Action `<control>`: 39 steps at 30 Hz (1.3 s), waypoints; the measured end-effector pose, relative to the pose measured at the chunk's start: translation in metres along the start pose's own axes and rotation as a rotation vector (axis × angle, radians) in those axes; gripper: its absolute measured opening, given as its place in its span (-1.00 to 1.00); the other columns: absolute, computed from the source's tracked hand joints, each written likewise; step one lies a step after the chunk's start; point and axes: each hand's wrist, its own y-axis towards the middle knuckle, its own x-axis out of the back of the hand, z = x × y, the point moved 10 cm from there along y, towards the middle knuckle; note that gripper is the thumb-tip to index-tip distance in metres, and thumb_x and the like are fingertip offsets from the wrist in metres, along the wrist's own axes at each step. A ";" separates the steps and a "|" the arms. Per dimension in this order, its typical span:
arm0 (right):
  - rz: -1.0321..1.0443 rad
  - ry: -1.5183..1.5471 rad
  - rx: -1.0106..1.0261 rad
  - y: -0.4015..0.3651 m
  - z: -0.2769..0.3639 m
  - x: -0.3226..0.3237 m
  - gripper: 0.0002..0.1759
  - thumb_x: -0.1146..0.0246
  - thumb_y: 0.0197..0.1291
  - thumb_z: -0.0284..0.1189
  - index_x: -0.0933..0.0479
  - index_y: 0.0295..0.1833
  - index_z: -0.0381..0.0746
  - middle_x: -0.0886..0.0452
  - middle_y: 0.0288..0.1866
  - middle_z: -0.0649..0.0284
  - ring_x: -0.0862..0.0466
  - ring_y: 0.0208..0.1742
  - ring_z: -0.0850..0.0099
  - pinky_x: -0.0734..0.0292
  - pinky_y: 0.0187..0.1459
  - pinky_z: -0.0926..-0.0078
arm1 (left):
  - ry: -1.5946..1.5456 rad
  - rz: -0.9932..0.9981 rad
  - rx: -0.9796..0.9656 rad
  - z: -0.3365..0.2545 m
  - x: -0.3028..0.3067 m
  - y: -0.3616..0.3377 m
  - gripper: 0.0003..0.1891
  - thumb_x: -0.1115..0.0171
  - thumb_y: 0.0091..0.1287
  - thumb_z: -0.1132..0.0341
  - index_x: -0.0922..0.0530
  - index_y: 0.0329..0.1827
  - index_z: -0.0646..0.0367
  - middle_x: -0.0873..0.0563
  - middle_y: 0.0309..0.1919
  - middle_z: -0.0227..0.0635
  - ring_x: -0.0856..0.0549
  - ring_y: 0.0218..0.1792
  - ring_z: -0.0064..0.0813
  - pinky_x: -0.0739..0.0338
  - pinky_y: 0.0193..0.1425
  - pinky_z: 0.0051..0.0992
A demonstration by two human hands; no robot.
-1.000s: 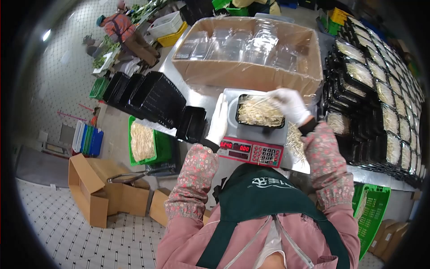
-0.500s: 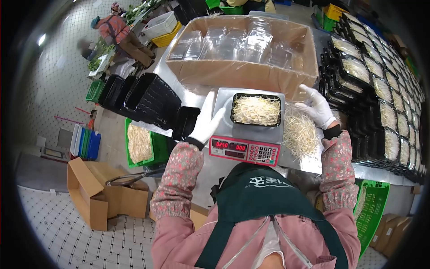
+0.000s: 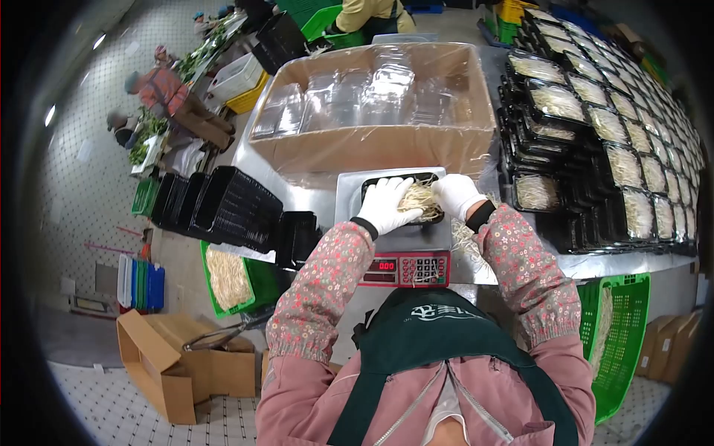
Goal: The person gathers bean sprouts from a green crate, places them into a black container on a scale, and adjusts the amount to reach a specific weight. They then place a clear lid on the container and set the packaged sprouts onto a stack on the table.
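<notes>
A black tray (image 3: 369,183) of bean sprouts (image 3: 421,202) sits on the steel plate of a weighing scale (image 3: 349,195) with a red keypad panel. My left hand (image 3: 390,205), in a white glove, lies over the tray's left part, fingers spread on the sprouts. At the tray's right side is my gloved right hand (image 3: 457,195), its fingers curled together against the sprouts; the fingertips are partly hidden. Loose sprouts (image 3: 470,247) lie on the table right of the scale, partly covered by my right sleeve.
Behind the scale stands a cardboard box (image 3: 372,154) of clear plastic lids. Filled trays (image 3: 625,165) are stacked high on the right. Empty black trays (image 3: 236,209) stand at left, above a green crate (image 3: 248,276) of sprouts. Other people work at the far left and back.
Both hands have come inward from either side of the scale onto the tray and its sprouts. The camera view has shifted, and my right sleeve now covers much of the loose pile.
</notes>
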 end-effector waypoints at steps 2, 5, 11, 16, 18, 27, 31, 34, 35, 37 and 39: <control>-0.017 0.061 -0.021 -0.009 -0.006 0.022 -0.85 -0.31 0.08 -0.31 -0.69 -0.36 -0.15 -0.69 -0.40 0.07 -0.71 -0.28 0.04 -0.61 -0.16 0.15 | -0.034 -0.011 0.030 0.001 -0.002 -0.004 -0.16 -0.29 0.18 -0.24 -0.36 0.43 0.09 -0.48 0.27 -0.15 -0.40 0.29 -0.11 -0.27 0.35 -0.10; -0.070 0.185 -0.022 -0.024 -0.030 0.047 -0.85 -0.35 0.07 -0.30 -0.70 -0.36 -0.14 -0.70 -0.39 0.07 -0.71 -0.25 0.06 -0.60 -0.12 0.14 | -0.081 -0.030 0.020 0.002 -0.001 -0.005 -0.09 -0.36 0.12 -0.22 -0.32 0.47 0.13 -0.46 0.31 -0.07 -0.40 0.32 -0.07 -0.27 0.38 -0.09; -0.265 0.461 -0.111 -0.069 -0.081 0.109 -0.86 -0.38 0.07 -0.39 -0.72 -0.29 -0.23 -0.71 -0.37 0.06 -0.73 -0.30 0.13 -0.61 -0.20 0.32 | -0.271 -0.142 -0.015 0.009 0.033 -0.023 0.04 -0.51 -0.05 -0.12 -0.27 0.49 0.16 -0.43 0.35 -0.03 -0.37 0.39 -0.04 -0.20 0.48 -0.13; 0.077 0.082 -0.187 -0.085 -0.099 0.027 -0.29 -0.50 -0.06 -0.05 -0.56 0.20 -0.15 -0.66 -0.02 0.04 -0.67 0.01 0.07 -0.58 0.05 0.24 | -0.335 -0.132 -0.061 0.025 0.030 -0.028 0.01 -0.56 -0.08 -0.03 -0.32 0.44 0.22 -0.47 0.32 -0.02 -0.43 0.36 -0.02 -0.27 0.46 -0.14; -0.059 0.200 -0.101 -0.064 -0.065 0.039 -0.30 -0.49 -0.03 -0.03 -0.53 0.19 -0.16 -0.65 -0.03 0.04 -0.67 0.00 0.07 -0.58 0.03 0.23 | -0.327 -0.072 -0.067 0.019 0.021 -0.013 -0.04 -0.52 -0.04 -0.07 -0.36 0.42 0.22 -0.49 0.30 -0.03 -0.45 0.33 -0.03 -0.29 0.43 -0.14; -0.115 0.205 -0.002 -0.010 0.000 0.018 -0.81 -0.32 0.11 -0.28 -0.65 -0.34 -0.18 -0.68 -0.36 0.08 -0.70 -0.22 0.07 -0.60 -0.14 0.14 | -0.050 0.027 -0.106 0.005 0.006 0.006 -0.11 -0.34 0.11 -0.23 -0.35 0.43 0.16 -0.54 0.21 -0.13 -0.48 0.24 -0.07 -0.34 0.32 -0.15; -0.155 0.334 -0.007 -0.038 -0.038 0.070 -0.85 -0.33 0.13 -0.33 -0.68 -0.33 -0.18 -0.68 -0.38 0.08 -0.70 -0.25 0.08 -0.59 -0.18 0.18 | -0.144 -0.041 -0.151 0.005 0.015 -0.001 -0.05 -0.37 0.11 -0.19 -0.27 0.49 0.18 -0.50 0.28 -0.05 -0.47 0.28 -0.03 -0.32 0.36 -0.15; -0.146 0.545 -0.105 -0.061 -0.080 0.065 -0.84 -0.39 0.10 -0.36 -0.71 -0.28 -0.22 -0.70 -0.38 0.10 -0.72 -0.33 0.16 -0.61 -0.24 0.34 | -0.329 -0.080 -0.122 0.012 0.035 -0.015 -0.04 -0.47 0.09 -0.05 -0.25 0.50 0.22 -0.46 0.33 0.02 -0.45 0.33 -0.02 -0.31 0.42 -0.18; -0.015 0.507 -0.243 -0.070 -0.101 0.041 -0.81 -0.40 0.09 -0.33 -0.71 -0.24 -0.19 -0.72 -0.32 0.11 -0.73 -0.25 0.16 -0.61 -0.18 0.33 | -0.394 -0.089 -0.083 0.019 0.036 -0.021 -0.05 -0.49 0.09 0.00 -0.25 0.50 0.23 -0.47 0.33 0.02 -0.44 0.34 -0.02 -0.31 0.43 -0.20; 0.181 -0.033 -0.151 -0.080 -0.098 0.026 -0.77 -0.39 0.09 -0.26 -0.71 -0.17 -0.14 -0.71 -0.26 0.14 -0.72 -0.17 0.15 -0.61 -0.11 0.29 | -0.522 -0.109 -0.008 0.033 0.033 -0.034 -0.07 -0.52 0.08 0.10 -0.26 0.49 0.24 -0.47 0.33 0.03 -0.44 0.36 -0.04 -0.31 0.46 -0.23; 0.048 0.051 -0.087 -0.072 -0.076 0.038 -0.75 -0.39 0.09 -0.23 -0.71 -0.14 -0.10 -0.69 -0.21 0.16 -0.70 -0.14 0.14 -0.60 -0.08 0.26 | -0.552 -0.140 0.040 0.039 0.032 -0.039 -0.21 -0.45 0.19 0.21 -0.30 0.47 0.23 -0.48 0.34 0.01 -0.46 0.37 -0.10 -0.33 0.46 -0.28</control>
